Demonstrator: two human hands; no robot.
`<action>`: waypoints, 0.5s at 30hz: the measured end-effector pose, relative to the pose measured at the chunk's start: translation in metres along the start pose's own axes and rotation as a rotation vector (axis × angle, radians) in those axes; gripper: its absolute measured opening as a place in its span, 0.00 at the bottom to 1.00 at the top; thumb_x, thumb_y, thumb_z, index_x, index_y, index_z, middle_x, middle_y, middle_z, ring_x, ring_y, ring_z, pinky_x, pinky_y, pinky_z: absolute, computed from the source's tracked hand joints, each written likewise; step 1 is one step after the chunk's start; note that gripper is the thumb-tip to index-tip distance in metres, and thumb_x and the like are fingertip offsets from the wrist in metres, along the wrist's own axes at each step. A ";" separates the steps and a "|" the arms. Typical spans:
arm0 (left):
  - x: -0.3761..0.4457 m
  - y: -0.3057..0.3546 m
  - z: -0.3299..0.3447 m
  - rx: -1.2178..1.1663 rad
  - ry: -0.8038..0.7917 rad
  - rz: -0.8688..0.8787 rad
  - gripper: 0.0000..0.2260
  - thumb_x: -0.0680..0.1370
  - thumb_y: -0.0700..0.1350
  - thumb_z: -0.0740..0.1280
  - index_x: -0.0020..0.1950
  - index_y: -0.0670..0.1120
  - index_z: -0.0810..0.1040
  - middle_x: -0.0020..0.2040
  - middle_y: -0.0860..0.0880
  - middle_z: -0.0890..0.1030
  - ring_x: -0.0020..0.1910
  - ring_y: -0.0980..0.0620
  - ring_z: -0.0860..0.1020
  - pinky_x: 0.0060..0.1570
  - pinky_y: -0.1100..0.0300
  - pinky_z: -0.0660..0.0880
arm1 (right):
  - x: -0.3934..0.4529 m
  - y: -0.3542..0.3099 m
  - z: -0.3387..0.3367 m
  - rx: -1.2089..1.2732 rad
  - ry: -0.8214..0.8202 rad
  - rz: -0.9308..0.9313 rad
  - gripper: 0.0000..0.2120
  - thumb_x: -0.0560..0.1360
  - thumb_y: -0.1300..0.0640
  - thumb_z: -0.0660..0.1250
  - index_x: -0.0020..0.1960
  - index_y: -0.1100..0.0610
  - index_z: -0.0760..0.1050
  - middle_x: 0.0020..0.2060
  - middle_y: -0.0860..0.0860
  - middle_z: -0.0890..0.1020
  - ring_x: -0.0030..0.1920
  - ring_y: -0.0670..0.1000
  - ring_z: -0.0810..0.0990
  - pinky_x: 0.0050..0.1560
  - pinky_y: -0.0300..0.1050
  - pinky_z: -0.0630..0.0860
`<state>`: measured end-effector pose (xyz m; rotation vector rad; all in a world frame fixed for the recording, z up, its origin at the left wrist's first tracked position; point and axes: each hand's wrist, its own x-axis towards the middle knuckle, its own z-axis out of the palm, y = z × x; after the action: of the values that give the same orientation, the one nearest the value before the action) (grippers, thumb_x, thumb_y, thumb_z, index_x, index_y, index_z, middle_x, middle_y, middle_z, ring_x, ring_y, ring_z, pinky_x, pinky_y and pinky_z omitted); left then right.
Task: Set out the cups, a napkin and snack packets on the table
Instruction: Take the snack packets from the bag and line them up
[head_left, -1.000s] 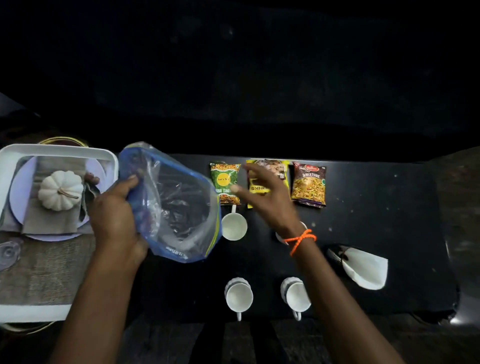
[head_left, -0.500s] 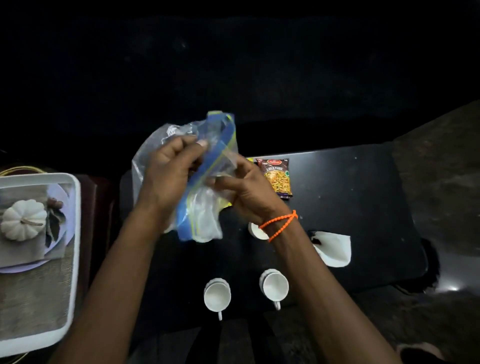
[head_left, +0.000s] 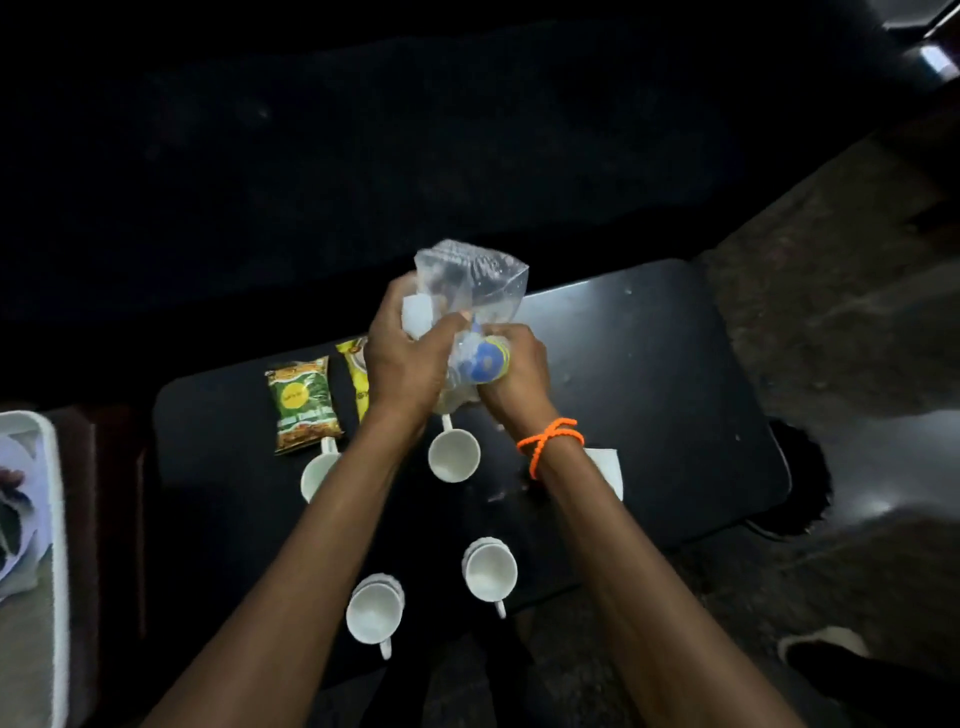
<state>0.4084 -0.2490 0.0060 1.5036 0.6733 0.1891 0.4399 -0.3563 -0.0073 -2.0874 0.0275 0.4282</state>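
Note:
Both hands hold a clear plastic zip bag (head_left: 480, 283) with a blue strip, crumpled above the black table (head_left: 649, 374). My left hand (head_left: 402, 358) grips its left side, my right hand (head_left: 517, 371) its rolled lower end. Several white cups stand on the table: one (head_left: 453, 457) between my forearms, one (head_left: 317, 475) partly under my left arm, two near the front edge (head_left: 375, 613) (head_left: 490, 571). A green snack packet (head_left: 304, 402) lies at the back left beside a yellow packet (head_left: 356, 371), half hidden by my left hand. A white napkin (head_left: 608, 462) peeks out behind my right wrist.
A white tray (head_left: 49, 519) with a plate and cloth stands on a surface at the left edge. The floor to the right of the table is grey, with a dark object (head_left: 826, 660) at the lower right. The background beyond the table is dark.
The bag has been squeezed smaller and rolled between both hands, and the hands have moved right. The view has swung, so the third packet is now hidden behind the hands.

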 end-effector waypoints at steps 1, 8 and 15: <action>0.001 -0.002 0.011 0.080 0.065 0.007 0.14 0.73 0.43 0.72 0.58 0.50 0.81 0.48 0.50 0.84 0.45 0.51 0.82 0.49 0.51 0.81 | 0.000 0.003 -0.012 -0.030 -0.054 0.011 0.14 0.72 0.56 0.73 0.30 0.53 0.74 0.29 0.49 0.79 0.33 0.38 0.76 0.37 0.43 0.72; 0.007 -0.001 0.073 0.245 0.177 -0.012 0.07 0.72 0.42 0.61 0.42 0.48 0.79 0.34 0.55 0.79 0.33 0.61 0.77 0.38 0.59 0.70 | -0.030 0.032 -0.122 0.284 -0.117 -0.018 0.37 0.65 0.55 0.85 0.70 0.42 0.75 0.69 0.47 0.76 0.59 0.47 0.85 0.53 0.38 0.83; -0.045 -0.006 0.204 -0.117 -0.495 -0.471 0.06 0.76 0.44 0.65 0.52 0.44 0.75 0.47 0.38 0.80 0.46 0.40 0.81 0.47 0.49 0.78 | -0.039 0.085 -0.186 -0.096 0.211 -0.090 0.32 0.62 0.60 0.83 0.65 0.53 0.79 0.58 0.49 0.84 0.56 0.47 0.82 0.58 0.36 0.77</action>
<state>0.4760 -0.4464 -0.0016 1.1760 0.5802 -0.4817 0.4415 -0.5625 0.0223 -2.2108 0.0381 0.1570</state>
